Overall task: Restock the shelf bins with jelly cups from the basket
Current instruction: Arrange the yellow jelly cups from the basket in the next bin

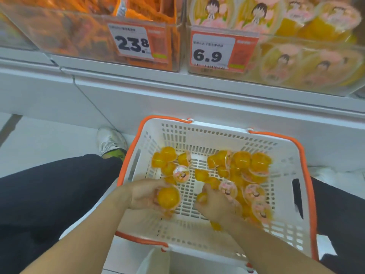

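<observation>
both hands are down in the basket (284,230), so gather before you lift: your left hand (144,196) has its fingers curled round one jelly cup (168,197), dome toward you, and your right hand (214,205) looks closed on another cup (201,197) by the loose pile, though blur hides the exact grip. hold each cup by its body, not by the film lid, and take only what you can carry level. the cups are clear little domes of yellow jelly with pink cartoon lids, lying tumbled every way across the basket floor, most toward your right (254,175). farther up, the shelf bin (308,62) behind the 6.9 price tag (213,53) holds the same cups; that looks like your target
</observation>
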`<state>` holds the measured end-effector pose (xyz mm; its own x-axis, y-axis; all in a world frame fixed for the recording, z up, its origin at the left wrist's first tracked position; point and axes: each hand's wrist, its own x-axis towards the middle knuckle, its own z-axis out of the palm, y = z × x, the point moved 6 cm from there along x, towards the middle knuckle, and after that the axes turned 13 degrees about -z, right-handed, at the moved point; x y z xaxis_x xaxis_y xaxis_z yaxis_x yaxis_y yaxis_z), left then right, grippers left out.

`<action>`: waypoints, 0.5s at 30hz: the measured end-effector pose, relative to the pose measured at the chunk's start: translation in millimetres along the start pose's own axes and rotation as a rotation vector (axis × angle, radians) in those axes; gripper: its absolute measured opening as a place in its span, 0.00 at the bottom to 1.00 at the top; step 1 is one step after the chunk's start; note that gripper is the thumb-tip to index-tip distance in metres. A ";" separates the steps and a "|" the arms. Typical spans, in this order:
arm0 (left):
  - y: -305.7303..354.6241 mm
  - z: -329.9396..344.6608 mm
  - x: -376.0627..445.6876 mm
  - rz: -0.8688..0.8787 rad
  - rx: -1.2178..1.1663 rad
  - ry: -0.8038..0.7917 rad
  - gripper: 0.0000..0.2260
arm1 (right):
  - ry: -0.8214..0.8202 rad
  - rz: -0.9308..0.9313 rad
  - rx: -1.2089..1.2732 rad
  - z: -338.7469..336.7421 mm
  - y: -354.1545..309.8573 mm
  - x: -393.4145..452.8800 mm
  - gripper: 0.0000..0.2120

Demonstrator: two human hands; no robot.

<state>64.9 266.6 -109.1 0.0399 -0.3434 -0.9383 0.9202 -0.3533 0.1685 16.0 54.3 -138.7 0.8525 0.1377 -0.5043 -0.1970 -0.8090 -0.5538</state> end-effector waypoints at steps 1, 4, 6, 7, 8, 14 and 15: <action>1.8 2.6 -2.1 0.025 -0.102 -0.041 0.17 | 0.053 0.044 0.183 -5.9 -5.8 2.2 0.17; 15.7 8.7 -12.8 0.094 -0.276 -0.016 0.15 | 0.111 0.081 0.711 -35.3 -34.8 8.9 0.10; 35.0 21.3 -27.4 0.161 -0.241 -0.042 0.14 | 0.078 0.014 0.960 -67.8 -60.4 9.1 0.13; 47.0 28.8 -36.4 0.195 -0.190 -0.051 0.15 | 0.071 -0.017 1.024 -86.9 -71.9 8.1 0.13; 59.8 35.7 -45.6 0.232 -0.134 -0.044 0.16 | 0.072 -0.042 1.059 -107.4 -84.4 5.0 0.14; 138.1 92.1 -124.5 0.529 0.141 -0.018 0.40 | 0.144 -0.344 0.692 -251.5 -166.3 -44.8 0.15; 147.5 104.6 -144.8 0.567 0.194 -0.004 0.40 | 0.192 -0.385 0.596 -274.1 -176.1 -56.1 0.15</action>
<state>154.1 173.1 83.2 0.5018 -0.5279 -0.6852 0.6679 -0.2668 0.6948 135.6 32.3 168.8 0.9734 0.2028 -0.1068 -0.0497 -0.2679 -0.9622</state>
